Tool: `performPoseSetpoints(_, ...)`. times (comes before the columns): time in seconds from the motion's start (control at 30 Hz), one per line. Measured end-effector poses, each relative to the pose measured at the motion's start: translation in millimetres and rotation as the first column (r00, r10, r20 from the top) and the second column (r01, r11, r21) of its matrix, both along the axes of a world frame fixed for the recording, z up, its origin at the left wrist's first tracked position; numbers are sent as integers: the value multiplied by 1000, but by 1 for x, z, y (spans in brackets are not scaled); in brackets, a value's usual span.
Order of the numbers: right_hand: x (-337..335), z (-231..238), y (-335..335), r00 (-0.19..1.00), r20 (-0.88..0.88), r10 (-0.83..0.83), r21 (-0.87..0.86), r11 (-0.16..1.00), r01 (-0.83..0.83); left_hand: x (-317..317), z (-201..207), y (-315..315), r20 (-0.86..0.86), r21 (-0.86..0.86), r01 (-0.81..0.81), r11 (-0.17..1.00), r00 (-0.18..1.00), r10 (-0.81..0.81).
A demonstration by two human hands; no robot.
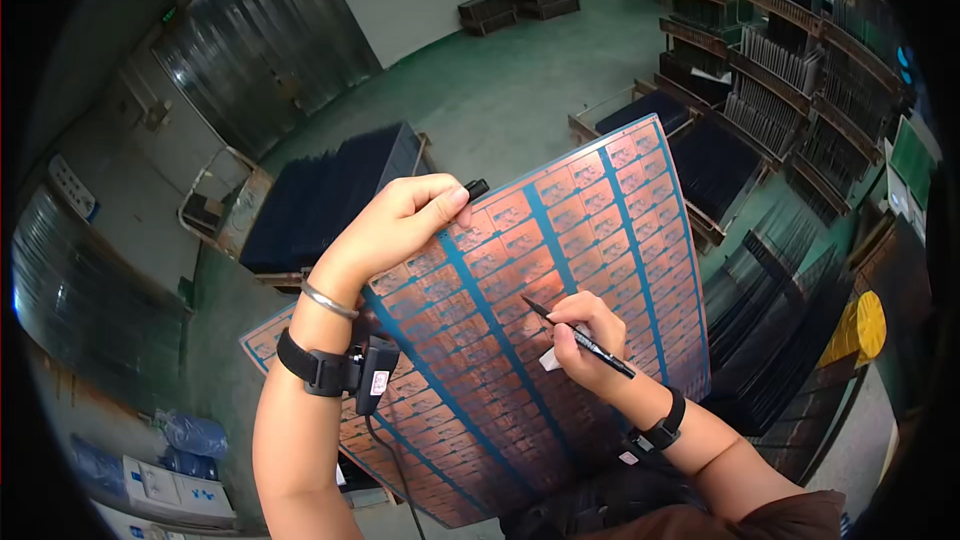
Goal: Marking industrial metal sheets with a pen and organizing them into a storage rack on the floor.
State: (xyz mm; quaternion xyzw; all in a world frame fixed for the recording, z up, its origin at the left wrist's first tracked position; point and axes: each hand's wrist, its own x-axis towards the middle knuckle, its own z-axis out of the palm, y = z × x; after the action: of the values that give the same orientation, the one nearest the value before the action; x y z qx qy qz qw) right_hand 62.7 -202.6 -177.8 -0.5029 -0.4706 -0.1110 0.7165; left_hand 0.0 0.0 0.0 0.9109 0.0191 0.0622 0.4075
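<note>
A large copper-coloured circuit board panel (590, 225) with blue strips stands tilted in front of me. My left hand (415, 220) is closed over its upper left edge. A short black object, perhaps a pen cap (478, 188), sticks out at those fingers. My right hand (592, 340) grips a black marker pen (610, 360), its tip over the panel's middle; whether it touches the surface I cannot tell. A small white piece (550, 360) shows under the right fingers. Behind and below lies a second similar panel (400, 418), partly covered by the first one and my left forearm.
Dark stacked panels (335, 195) stand on a cart at the left. Racks (770, 70) full of boards rise at the right, with more dark panels (715, 165) below. A yellow round object (857, 328) sits at far right. Plastic strip curtains (265, 50) hang at the back.
</note>
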Motion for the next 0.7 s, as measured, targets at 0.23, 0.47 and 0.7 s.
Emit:
performPoseSetpoints(0.23,-4,4,0,990,117,77,-43,996,-72,-2,2,-4,-14,17,-11,1000,1000,11)
performPoseSetpoints(0.47,-7,11,-4,998,51,29,-67,997,-26,-1,-1,-2,1,-6,3,1000,1000,-3)
performPoseSetpoints(0.7,3,11,-12,972,-168,166,19,986,-165,-1,1,2,-52,17,-43,999,998,44)
